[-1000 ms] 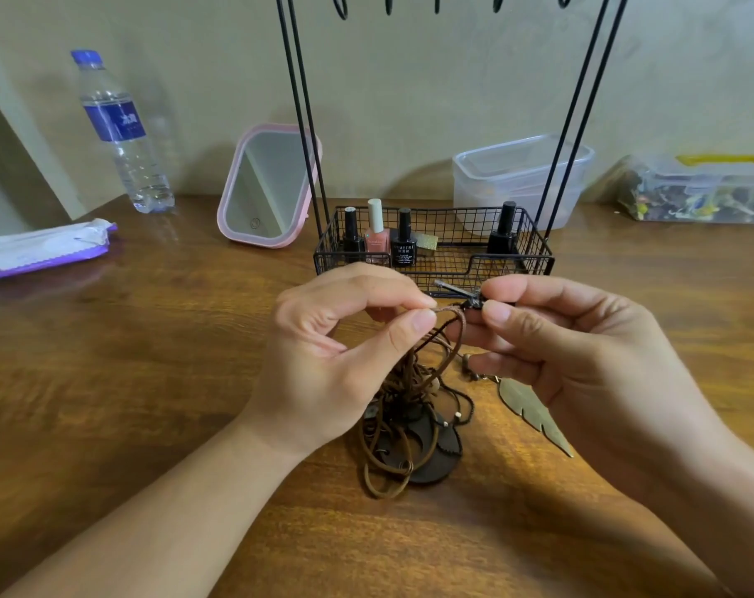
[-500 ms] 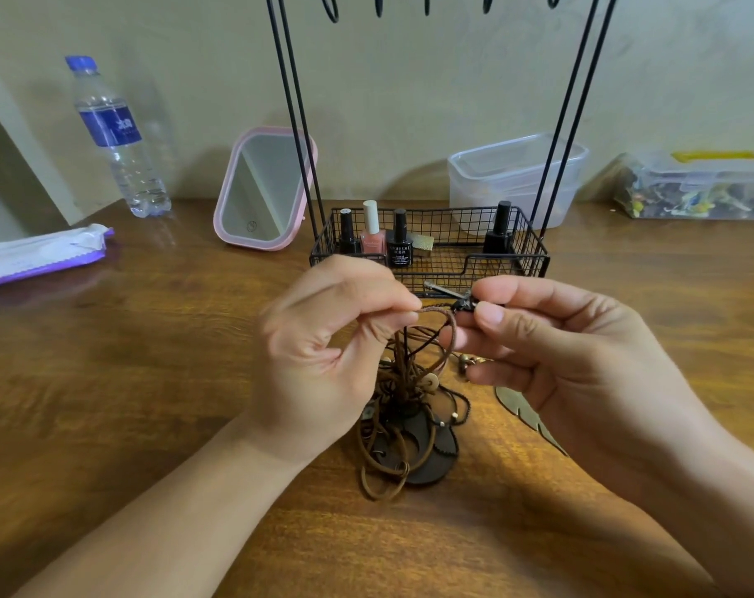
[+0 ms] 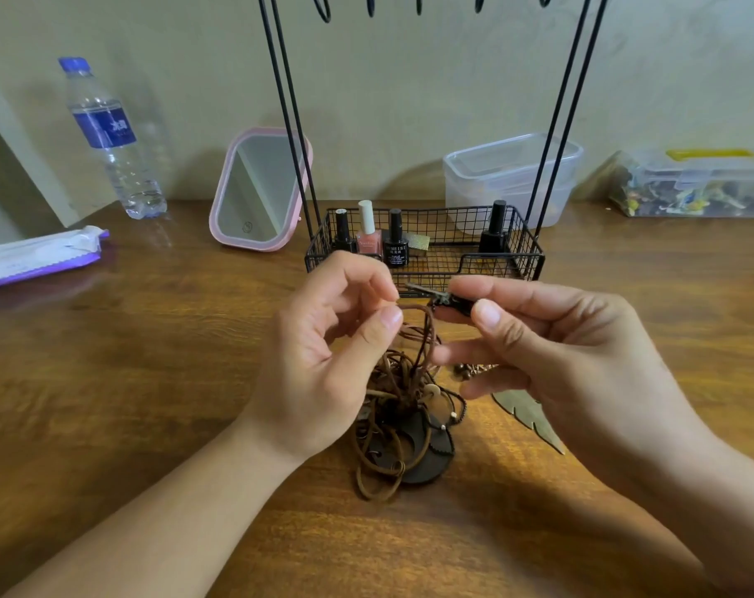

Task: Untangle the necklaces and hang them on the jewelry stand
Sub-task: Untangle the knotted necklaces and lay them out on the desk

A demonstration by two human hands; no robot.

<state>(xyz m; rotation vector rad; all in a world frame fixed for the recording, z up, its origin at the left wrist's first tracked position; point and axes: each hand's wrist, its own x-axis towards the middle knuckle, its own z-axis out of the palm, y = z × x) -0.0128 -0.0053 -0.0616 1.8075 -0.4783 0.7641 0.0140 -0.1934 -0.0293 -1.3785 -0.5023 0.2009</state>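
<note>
I note the left hand has drawn its pinched brown cord loop slightly away from the right hand, which grips a small dark metal clasp at frame centre; the gap between them has widened. The tangled brown leather-cord necklaces remain bunched on the wooden table below; I judge untangling barely begun, the black wire jewelry stand behind bearing none.

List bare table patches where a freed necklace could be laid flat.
Bare wood left of the left hand, between it and the wipes pack. Another patch right of the wire basket, below the clear bins. Crowded: centre, where the cord tangle, leaf pendant and right hand sit.
</note>
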